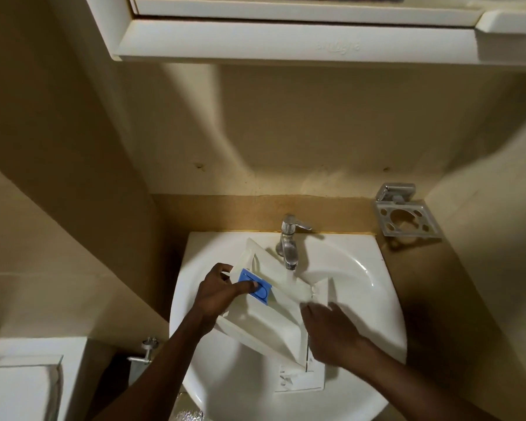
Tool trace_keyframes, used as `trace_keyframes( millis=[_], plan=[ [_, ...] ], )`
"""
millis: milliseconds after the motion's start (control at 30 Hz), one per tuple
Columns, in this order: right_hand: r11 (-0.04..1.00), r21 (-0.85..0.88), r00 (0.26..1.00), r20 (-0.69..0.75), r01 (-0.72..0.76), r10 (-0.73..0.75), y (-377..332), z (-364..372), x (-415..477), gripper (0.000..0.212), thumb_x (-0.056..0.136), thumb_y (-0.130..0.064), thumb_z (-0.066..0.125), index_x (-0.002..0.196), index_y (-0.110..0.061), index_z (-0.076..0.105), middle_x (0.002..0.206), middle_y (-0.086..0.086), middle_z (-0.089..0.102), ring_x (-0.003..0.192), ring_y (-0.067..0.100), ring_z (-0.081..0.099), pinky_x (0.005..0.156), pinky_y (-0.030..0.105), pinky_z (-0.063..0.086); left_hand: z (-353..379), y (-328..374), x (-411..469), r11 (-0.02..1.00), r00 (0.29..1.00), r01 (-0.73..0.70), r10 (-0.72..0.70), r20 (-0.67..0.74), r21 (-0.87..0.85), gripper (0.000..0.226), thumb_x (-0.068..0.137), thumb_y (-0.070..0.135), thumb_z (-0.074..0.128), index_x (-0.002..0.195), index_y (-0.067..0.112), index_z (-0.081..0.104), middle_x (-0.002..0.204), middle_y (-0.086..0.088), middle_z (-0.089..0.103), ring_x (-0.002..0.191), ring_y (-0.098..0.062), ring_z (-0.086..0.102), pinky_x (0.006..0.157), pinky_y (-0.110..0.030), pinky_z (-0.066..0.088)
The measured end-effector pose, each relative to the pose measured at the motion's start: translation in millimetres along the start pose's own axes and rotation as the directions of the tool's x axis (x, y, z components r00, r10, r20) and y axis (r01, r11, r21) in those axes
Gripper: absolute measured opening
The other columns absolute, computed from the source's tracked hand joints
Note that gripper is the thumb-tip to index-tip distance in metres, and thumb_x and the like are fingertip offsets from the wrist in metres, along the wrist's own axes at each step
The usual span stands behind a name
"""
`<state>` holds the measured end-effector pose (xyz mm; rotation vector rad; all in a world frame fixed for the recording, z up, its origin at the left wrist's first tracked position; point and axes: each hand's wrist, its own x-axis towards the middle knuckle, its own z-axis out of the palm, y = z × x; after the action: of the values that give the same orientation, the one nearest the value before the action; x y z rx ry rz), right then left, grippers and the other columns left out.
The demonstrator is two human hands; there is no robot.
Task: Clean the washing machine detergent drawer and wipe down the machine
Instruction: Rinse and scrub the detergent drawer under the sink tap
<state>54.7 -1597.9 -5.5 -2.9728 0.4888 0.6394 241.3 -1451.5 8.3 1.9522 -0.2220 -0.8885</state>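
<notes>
Detergent drawer (264,317), lower centre of frame, tilted in sink (386,299) under running tap (289,241). Left hand (222,290): grip pinches drawer edge, one digit on blue insert (257,288). Right hand (331,326): grip spread flat on drawer.

We are stretching our left arm from six o'clock toward one o'clock, our left hand (222,291) gripping the drawer (264,323) at its edge, thumb pressing flat on top. We are slanting our right arm in from four o'clock, our right hand (328,329) resting on the drawer, fingers straight and blurred.
</notes>
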Motion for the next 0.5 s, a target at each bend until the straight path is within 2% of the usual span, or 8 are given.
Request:
trace_keyframes(
  millis=[67,133,200,267,333,400,433,500],
  plan=[
    [1.000,0.023,1.000,0.010,0.019,-0.020,-12,-3,-12,0.035,0.089,-0.020,0.048,0.122,-0.011,0.045,0.122,0.009,0.057,0.112,0.029,0.056,0.095,0.035,0.040,-1,-1,0,1.000,1.000,0.003,-0.003,-0.008,-0.002,0.056,0.067,0.035,0.088,0.110,0.022,0.055,0.098,-0.005,0.067,0.086,-0.023,0.067,0.064,-0.030,0.051],
    [0.985,0.173,1.000,-0.012,-0.019,0.021,-6,-8,-13,0.030,0.089,-0.025,0.048,0.119,-0.019,0.049,0.121,0.005,0.059,0.111,0.026,0.057,0.092,0.033,0.043,-1,0,-2,1.000,1.000,0.004,-0.004,-0.012,-0.005,0.057,0.068,0.036,0.087,0.111,0.021,0.054,0.099,-0.005,0.066,0.087,-0.023,0.066,0.064,-0.030,0.051],
    [0.938,0.342,0.989,-0.112,-0.049,0.093,14,-6,-4,0.036,0.088,-0.027,0.052,0.124,-0.025,0.048,0.134,-0.002,0.050,0.122,0.021,0.049,0.099,0.030,0.041,0,1,-5,1.000,1.000,-0.006,0.005,-0.011,-0.008,0.057,0.068,0.035,0.087,0.112,0.022,0.054,0.098,-0.004,0.066,0.087,-0.023,0.067,0.064,-0.030,0.052],
    [0.903,0.417,0.960,-0.192,-0.107,0.202,35,-1,8,0.053,0.086,-0.024,0.059,0.136,-0.025,0.039,0.149,-0.004,0.031,0.136,0.019,0.033,0.109,0.031,0.032,0,2,-10,1.000,1.000,-0.021,0.021,-0.017,-0.016,0.055,0.068,0.035,0.087,0.110,0.022,0.055,0.098,-0.003,0.067,0.086,-0.023,0.068,0.065,-0.031,0.054],
    [0.728,0.648,0.931,-0.082,-0.222,0.356,46,1,16,0.062,0.084,-0.023,0.065,0.138,-0.021,0.035,0.144,0.001,0.038,0.130,0.021,0.042,0.103,0.030,0.039,-1,2,-16,0.999,0.999,-0.039,0.039,-0.024,-0.026,0.055,0.067,0.035,0.088,0.109,0.023,0.055,0.097,-0.002,0.067,0.086,-0.022,0.068,0.065,-0.032,0.055],
    [0.465,0.828,0.903,0.110,-0.315,0.416,46,1,22,0.047,0.085,-0.023,0.065,0.127,-0.018,0.045,0.114,0.002,0.061,0.100,0.020,0.063,0.082,0.031,0.054,-3,0,-24,0.998,0.998,-0.056,0.055,-0.028,-0.039,0.058,0.063,0.038,0.088,0.108,0.023,0.054,0.095,-0.002,0.067,0.085,-0.024,0.068,0.066,-0.034,0.057],
    [0.392,0.861,0.894,0.144,-0.325,0.425,45,1,25,0.037,0.086,-0.022,0.063,0.121,-0.017,0.051,0.100,0.001,0.066,0.088,0.019,0.066,0.074,0.033,0.058,-5,-1,-28,0.997,0.998,-0.061,0.059,-0.033,-0.046,0.060,0.059,0.040,0.087,0.107,0.023,0.054,0.095,-0.003,0.067,0.086,-0.025,0.069,0.067,-0.037,0.058],
    [0.383,0.872,0.885,0.111,-0.305,0.452,43,0,29,0.023,0.086,-0.018,0.059,0.110,-0.017,0.057,0.088,0.002,0.068,0.077,0.020,0.067,0.068,0.038,0.059,-10,-4,-33,0.995,0.997,-0.070,0.068,-0.046,-0.064,0.067,0.051,0.047,0.086,0.106,0.024,0.054,0.098,-0.006,0.067,0.089,-0.029,0.069,0.073,-0.043,0.059]
  ],
)
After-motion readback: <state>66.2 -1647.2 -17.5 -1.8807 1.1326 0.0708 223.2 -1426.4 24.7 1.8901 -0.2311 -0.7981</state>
